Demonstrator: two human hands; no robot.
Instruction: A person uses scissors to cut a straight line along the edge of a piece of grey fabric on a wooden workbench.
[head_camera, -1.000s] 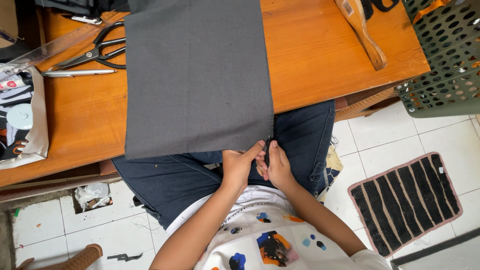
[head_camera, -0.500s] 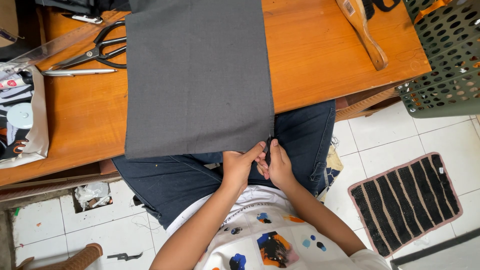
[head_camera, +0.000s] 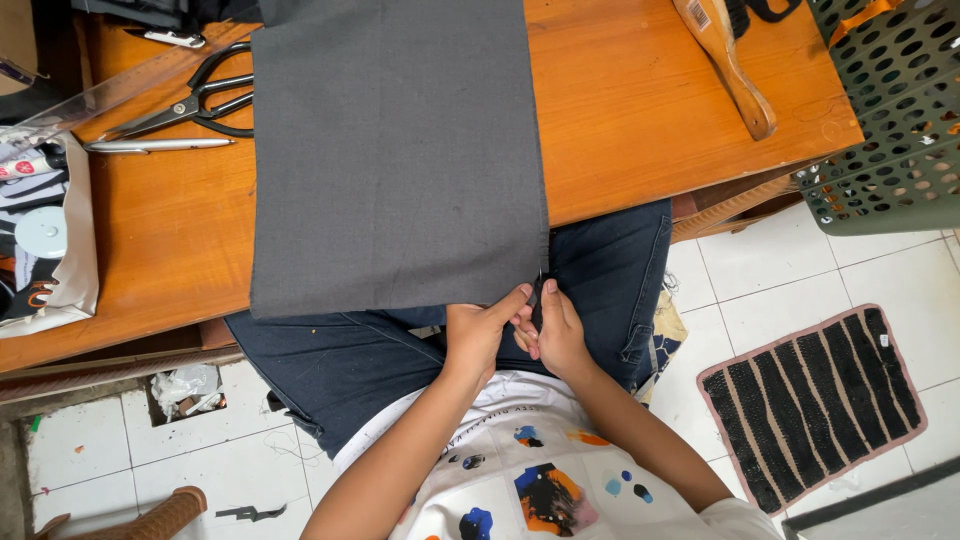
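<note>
A: Little has moved in the last second: the flat sheet of dark grey woven cloth lies where it lay across the orange wooden tabletop, and both hands stay bunched at its near right corner.

B: And the hands themselves?

A: The left hand and the right hand sit pressed close together over the lap, fingers curled inward. Both appear to pinch the cloth's lower right corner, where a thin dark edge or thread runs down between them. What exactly sits between the fingertips is too small to tell.

B: Where does the cloth lie?

A: Spread smooth over the table's middle, its near edge hanging just past the table's rim above the dark blue denim trousers.

B: How far along does the work look?

A: By my reading, early. The cloth is laid out flat, with only 1 corner being handled. The black-handled steel scissors and the slim silver pen lie untouched to the left, well apart from the hands.

B: Anything else nearby?

A: A green perforated plastic basket at the right and a black-and-pink striped floor mat on the white tiles.
</note>
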